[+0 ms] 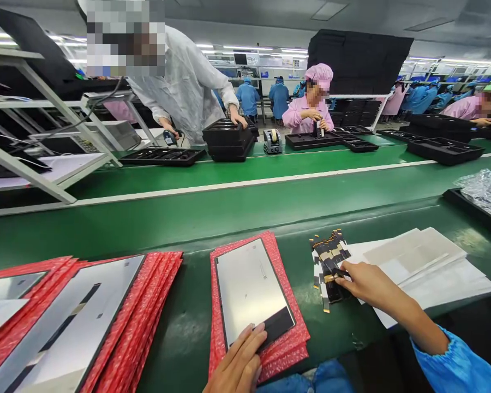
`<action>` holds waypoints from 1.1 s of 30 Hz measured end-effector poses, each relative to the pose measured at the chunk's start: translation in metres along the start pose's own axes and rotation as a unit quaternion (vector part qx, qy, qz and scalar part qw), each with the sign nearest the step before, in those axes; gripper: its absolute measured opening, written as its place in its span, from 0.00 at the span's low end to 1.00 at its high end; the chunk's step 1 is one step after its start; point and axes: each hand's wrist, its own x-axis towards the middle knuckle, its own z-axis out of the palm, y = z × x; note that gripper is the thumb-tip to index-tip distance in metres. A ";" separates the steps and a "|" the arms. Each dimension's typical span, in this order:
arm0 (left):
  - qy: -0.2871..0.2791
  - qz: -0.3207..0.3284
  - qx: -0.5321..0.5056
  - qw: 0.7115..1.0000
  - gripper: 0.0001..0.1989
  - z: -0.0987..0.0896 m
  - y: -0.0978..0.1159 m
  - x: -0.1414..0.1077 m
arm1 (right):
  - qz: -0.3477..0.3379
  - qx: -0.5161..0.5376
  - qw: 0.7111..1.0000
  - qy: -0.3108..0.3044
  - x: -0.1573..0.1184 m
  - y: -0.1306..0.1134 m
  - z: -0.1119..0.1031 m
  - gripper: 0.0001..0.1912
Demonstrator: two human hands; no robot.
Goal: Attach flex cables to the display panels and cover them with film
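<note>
A silver-backed display panel [251, 284] with a black strip along its near end lies on a short stack of red bubble-wrap sheets [284, 349]. My left hand [239, 363] rests on the panel's near end, fingers stretched out flat and holding nothing. To the right, a pile of black and gold flex cables [331, 251] with white ends lies on the green bench. My right hand [364, 281] is at the pile's right side, thumb and forefinger pinched on a dark flex cable [340, 272]. Part of that cable is hidden by the fingers.
Red-wrapped panels [118, 305] are stacked at left, a flex cable lying across one. White sheets [437, 273] lie right of the cables. A black tray [478, 210] with clear plastic stands far right. Across the green belt [245, 202], co-workers handle black trays [229, 142] near a tape dispenser [272, 142].
</note>
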 end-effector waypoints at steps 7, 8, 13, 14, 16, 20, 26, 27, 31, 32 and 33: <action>-0.049 0.019 0.033 0.998 0.34 -0.001 0.004 -0.011 | -0.019 0.023 0.998 -0.051 0.008 0.002 -0.004 0.10; -0.048 0.018 0.029 0.998 0.33 -0.001 0.005 -0.011 | -0.024 0.034 0.997 -0.057 0.009 0.003 -0.005 0.09; -0.054 0.009 0.031 0.998 0.30 -0.003 0.014 -0.008 | -0.050 0.104 0.990 -0.079 0.012 0.005 -0.015 0.09; -0.057 0.013 0.034 0.998 0.29 -0.004 0.016 -0.006 | -0.055 0.120 0.988 -0.080 0.012 0.006 -0.017 0.10; -0.069 0.025 0.032 0.997 0.29 -0.008 0.019 -0.003 | -0.061 0.150 0.984 -0.076 0.011 0.006 -0.021 0.10; -0.104 0.002 0.014 0.994 0.33 -0.025 0.025 0.000 | -0.071 0.221 0.972 -0.037 0.010 0.003 -0.031 0.12; -0.045 -0.229 0.084 0.969 0.27 -0.042 0.034 0.000 | -0.082 0.386 0.917 -0.064 0.009 -0.027 -0.025 0.19; -0.055 -0.266 0.103 0.957 0.23 -0.042 0.036 0.001 | -0.072 0.425 0.897 -0.095 0.009 -0.037 -0.021 0.19; -0.110 -0.330 0.128 0.929 0.18 -0.041 0.043 0.007 | -0.073 0.497 0.840 -0.206 0.012 -0.082 -0.004 0.20; -0.105 -0.336 0.120 0.928 0.18 -0.040 0.045 0.009 | -0.084 0.498 0.833 -0.225 0.013 -0.094 -0.001 0.21; -0.094 -0.338 0.109 0.930 0.19 -0.039 0.048 0.011 | -0.099 0.497 0.826 -0.245 0.014 -0.104 0.001 0.21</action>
